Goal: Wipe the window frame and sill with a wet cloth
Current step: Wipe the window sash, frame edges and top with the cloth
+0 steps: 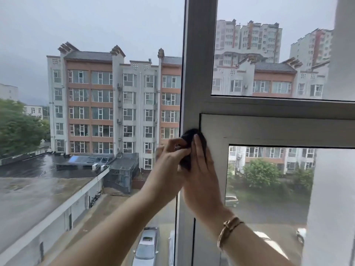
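Observation:
A grey metal window frame (199, 54) runs upright through the middle of the view, with a crossbar (278, 108) branching right. A dark cloth (189, 136) is bunched against the upright just below the crossbar joint. My left hand (172, 156) grips the cloth's left side with curled fingers. My right hand (201, 169) lies flat over the cloth, fingers straight and pointing up, pressing it onto the frame. A gold bracelet (228, 231) circles my right wrist. The sill is out of view.
Left of the upright the view outside is sharp and unblurred, showing an apartment block (115, 104) and roofs below. Glass panes (269, 54) fill the right side above and below the crossbar. A pale wall edge (342, 131) stands at far right.

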The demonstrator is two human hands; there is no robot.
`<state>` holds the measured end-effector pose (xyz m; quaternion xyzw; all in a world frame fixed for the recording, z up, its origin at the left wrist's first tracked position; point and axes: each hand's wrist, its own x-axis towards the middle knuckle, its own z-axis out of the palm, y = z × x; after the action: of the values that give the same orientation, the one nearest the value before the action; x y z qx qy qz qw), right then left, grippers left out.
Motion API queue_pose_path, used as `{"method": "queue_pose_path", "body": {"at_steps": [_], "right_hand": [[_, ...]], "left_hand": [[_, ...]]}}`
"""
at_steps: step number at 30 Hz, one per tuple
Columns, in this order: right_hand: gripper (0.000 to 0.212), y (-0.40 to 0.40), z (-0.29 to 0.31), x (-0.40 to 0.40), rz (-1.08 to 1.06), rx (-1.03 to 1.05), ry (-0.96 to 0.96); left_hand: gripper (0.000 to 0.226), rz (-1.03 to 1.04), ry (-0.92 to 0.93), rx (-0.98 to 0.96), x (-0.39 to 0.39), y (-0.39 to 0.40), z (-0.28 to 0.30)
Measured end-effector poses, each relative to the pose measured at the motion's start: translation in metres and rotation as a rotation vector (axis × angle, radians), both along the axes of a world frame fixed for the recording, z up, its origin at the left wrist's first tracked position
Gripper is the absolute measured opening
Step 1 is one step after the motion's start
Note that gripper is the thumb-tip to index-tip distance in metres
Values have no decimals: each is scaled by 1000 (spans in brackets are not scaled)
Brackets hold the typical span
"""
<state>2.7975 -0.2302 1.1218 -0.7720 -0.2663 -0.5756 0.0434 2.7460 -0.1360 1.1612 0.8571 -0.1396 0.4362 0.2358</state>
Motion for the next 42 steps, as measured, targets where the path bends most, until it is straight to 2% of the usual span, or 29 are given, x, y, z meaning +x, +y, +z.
{"method": "queue_pose_path", "body": {"at_steps": [4,7,10,13,17,19,20,24,27,30,35,39,42], "right_hand": [[47,-8,-95,-1,-30,-154,61],[56,-14,-124,-8,-50,-211,123],[60,-19,-113,-12,-20,-270,151],[57,-18,-69,-9,-36,-192,118],[55,-11,-13,-4,-22,-75,53],[61,-9,-9,-2,-23,-77,33],[64,-9,-16,-1,-23,-82,33],[59,-13,-86,-4,-1,-130,83],[50,-19,-144,-9,26,-180,114],[62,-17,-191,-19,4,-170,176],[63,-9,-265,-27,-35,-90,320],[57,8,-314,-37,-115,-52,470],[57,14,-321,-38,-162,-14,486]], "left_hand": [[54,-45,227,58,-14,7,-83],[75,-95,308,-17,-16,7,-118],[70,-99,272,-111,-15,4,-115],[65,-131,179,-192,-12,-2,-75],[54,-196,103,-226,-1,-1,-17],[45,-151,101,-191,4,4,-14],[51,-127,108,-166,4,6,-20],[64,-77,231,-147,-3,11,-87],[73,-113,341,-123,-12,13,-141],[73,-179,478,-273,-28,22,-179],[67,-209,521,-466,-50,52,-208],[56,-207,603,-502,-51,82,-247],[52,-229,724,-512,-56,89,-285]]}}
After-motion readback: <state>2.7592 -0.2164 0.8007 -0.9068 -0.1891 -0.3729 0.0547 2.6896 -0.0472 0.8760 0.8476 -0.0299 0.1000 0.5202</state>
